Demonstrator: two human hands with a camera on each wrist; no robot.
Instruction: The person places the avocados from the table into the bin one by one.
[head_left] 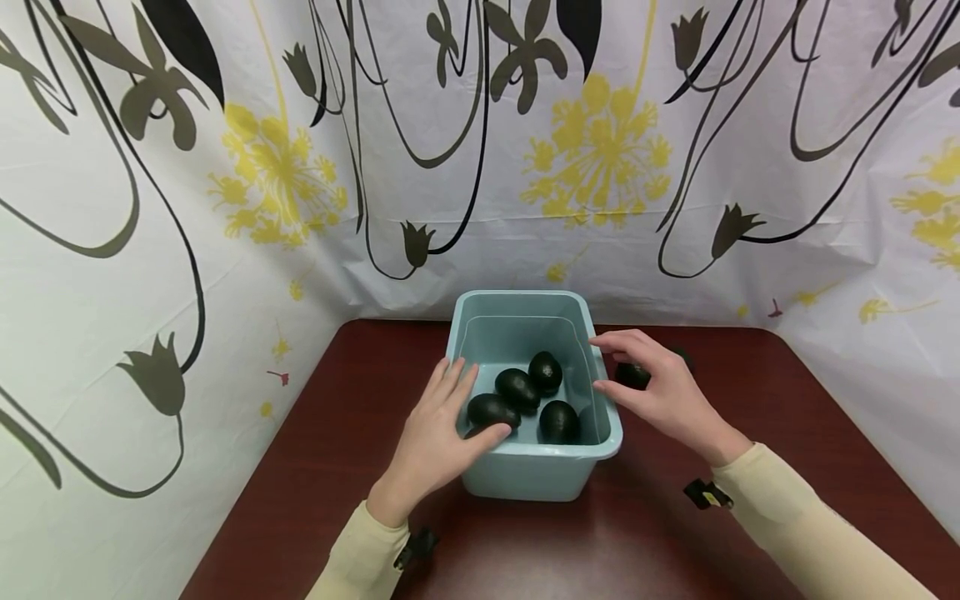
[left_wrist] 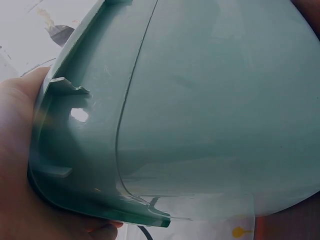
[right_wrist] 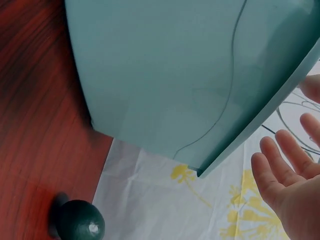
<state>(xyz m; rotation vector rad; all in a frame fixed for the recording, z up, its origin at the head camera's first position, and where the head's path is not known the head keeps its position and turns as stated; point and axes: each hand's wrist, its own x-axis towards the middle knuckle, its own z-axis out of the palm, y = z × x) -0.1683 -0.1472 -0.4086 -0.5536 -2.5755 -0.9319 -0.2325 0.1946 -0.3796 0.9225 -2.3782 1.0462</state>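
Several dark avocados [head_left: 517, 390] lie on the bottom of a pale blue-green plastic bin [head_left: 536, 475]. My left hand [head_left: 438, 437] rests on the bin's near left rim, fingers extended along the side and thumb reaching over the front corner. In the left wrist view, that hand [left_wrist: 15, 145] touches the rim from outside. My right hand [head_left: 663, 387] is beside the right rim, its fingers loosely bent and holding nothing. The right wrist view has the hand [right_wrist: 295, 185] just off the rim. Another avocado [right_wrist: 80, 221] lies on the table outside the bin, partly hidden by my right hand in the head view.
The bin stands on a dark red-brown table [head_left: 360, 400]. A white curtain [head_left: 465, 192] with a plant pattern hangs behind and along both sides. A small black device [head_left: 707, 494] is at my right cuff, another [head_left: 416, 548] at my left.
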